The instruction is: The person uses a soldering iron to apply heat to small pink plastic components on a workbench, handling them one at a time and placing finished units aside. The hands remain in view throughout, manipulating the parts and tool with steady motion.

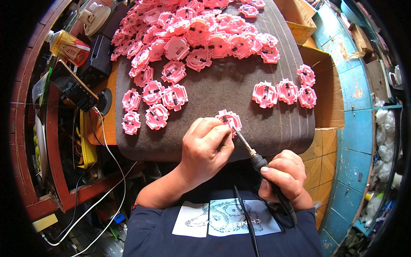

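My left hand (204,145) is closed in a pinch at the lower-left of a pink plastic piece (229,118) on the dark mat; what its fingertips hold is hidden. My right hand (284,175) grips a soldering iron (259,163) by its black handle, its metal tip reaching that piece. Small groups of similar pink pieces with dark inserts lie left (156,115) and right (287,92) of my hands, and a large heap of them (197,32) covers the far part of the mat (214,81).
Cardboard boxes (323,120) stand right of the table, beside blue panels (355,150). On the left are a phone on a stand (73,85), a yellow bottle (68,49), black devices (96,60) and loose cables (124,180).
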`<action>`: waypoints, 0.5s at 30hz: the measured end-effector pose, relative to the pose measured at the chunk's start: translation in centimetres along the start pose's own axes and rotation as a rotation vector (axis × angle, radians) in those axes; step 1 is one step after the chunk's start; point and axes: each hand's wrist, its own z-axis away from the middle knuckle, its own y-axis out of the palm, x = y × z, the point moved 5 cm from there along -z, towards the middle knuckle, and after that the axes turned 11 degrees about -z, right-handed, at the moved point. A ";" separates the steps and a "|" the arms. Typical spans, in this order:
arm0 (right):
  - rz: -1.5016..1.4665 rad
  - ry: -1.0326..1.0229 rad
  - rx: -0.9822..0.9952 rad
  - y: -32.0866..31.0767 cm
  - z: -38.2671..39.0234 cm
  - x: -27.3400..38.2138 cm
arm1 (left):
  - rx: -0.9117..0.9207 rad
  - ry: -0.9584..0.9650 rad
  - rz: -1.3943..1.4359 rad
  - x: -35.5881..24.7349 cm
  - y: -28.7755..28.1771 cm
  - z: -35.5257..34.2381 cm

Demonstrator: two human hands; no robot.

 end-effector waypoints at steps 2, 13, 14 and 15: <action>0.002 -0.001 0.003 0.0 -0.1 0.1 | -0.004 -0.004 -0.001 0.0 0.0 0.0; 0.012 -0.018 0.004 0.2 -0.3 0.2 | -0.004 0.000 -0.006 0.0 0.0 0.0; 0.009 -0.016 0.007 0.3 -0.3 0.2 | -0.003 0.002 -0.009 0.0 0.0 0.0; 0.013 -0.016 0.006 0.3 -0.3 0.2 | -0.002 0.005 -0.011 0.0 0.0 0.0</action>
